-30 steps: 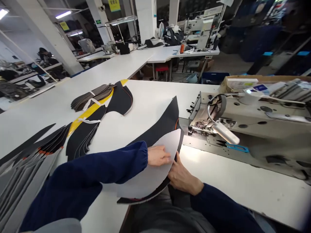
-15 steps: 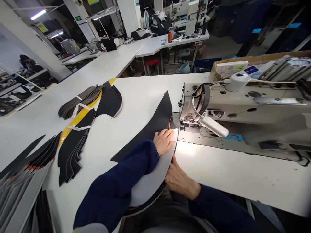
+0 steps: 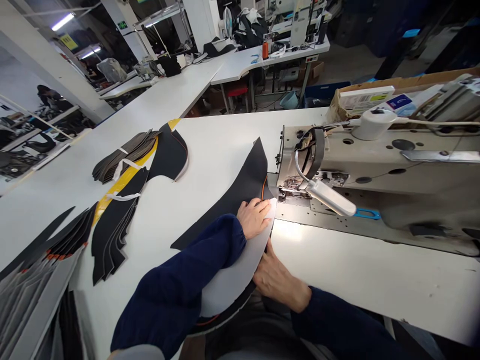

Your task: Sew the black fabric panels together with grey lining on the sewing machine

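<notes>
My left hand (image 3: pixel 254 218) lies flat, fingers stretched out, on a light grey fabric panel (image 3: pixel 234 285). Under and beyond it spreads a dark fabric panel (image 3: pixel 240 187) with a line of orange piping (image 3: pixel 264 187) along part of its edge. At the layers' near right edge, my right hand (image 3: pixel 277 280) grips the grey panel, its fingers partly hidden beneath. The tip of the layers lies just left of the needle area of a sewing machine (image 3: pixel 296 187), and I cannot tell whether they touch the presser foot. A small lamp (image 3: pixel 332 197) lights that spot.
Left on the white table (image 3: pixel 210 150) lie tied dark panels (image 3: pixel 112 230), a grey-brown bundle (image 3: pixel 123 157), yellow tape (image 3: pixel 123 182) and stacked grey pieces (image 3: pixel 41 295). A cardboard box (image 3: pixel 337 105) stands behind the machine. A blue plastic piece (image 3: pixel 367 214) rests on its bed.
The view has shifted slightly. Both hands and the fabric layers stay almost in the same place by the machine.
</notes>
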Available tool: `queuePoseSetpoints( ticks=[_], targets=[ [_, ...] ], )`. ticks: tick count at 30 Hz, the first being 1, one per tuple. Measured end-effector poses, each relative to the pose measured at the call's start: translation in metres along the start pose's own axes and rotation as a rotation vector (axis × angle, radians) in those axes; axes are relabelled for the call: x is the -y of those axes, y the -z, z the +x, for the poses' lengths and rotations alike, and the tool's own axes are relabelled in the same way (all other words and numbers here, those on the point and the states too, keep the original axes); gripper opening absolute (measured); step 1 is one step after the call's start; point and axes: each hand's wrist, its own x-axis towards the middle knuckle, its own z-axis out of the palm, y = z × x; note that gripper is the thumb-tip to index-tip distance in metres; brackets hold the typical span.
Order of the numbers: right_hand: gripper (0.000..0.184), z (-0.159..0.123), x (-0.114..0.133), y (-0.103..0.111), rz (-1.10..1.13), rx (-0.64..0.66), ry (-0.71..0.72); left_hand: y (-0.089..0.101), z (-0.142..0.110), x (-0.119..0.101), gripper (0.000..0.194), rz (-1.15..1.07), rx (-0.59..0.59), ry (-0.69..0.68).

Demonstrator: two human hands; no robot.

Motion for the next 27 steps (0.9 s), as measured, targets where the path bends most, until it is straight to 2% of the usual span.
queuePoseSetpoints(
  ticks=[7, 20, 23, 27],
  targets=[
    [0.022, -0.01, -0.02, -0.004, 0.034, 0.064, -0.068, 0.0, 0.026, -0.014, 0.043, 0.0, -0.036, -0.018],
    [0.026, -0.009, -0.026, -0.003, 0.042, 0.057, -0.06, 0.006, 0.03, -0.017, 0.048, -0.009, 0.013, 0.004],
    [0.028, -0.008, -0.02, 0.003, -0.024, 0.048, -0.085, 0.007, 0.03, -0.022, 0.063, -0.065, 0.062, 0.026],
    [0.03, -0.012, 0.009, 0.006, -0.131, -0.026, -0.145, 0.015, 0.02, -0.033, 0.075, -0.119, 0.208, 0.057]
  ],
)
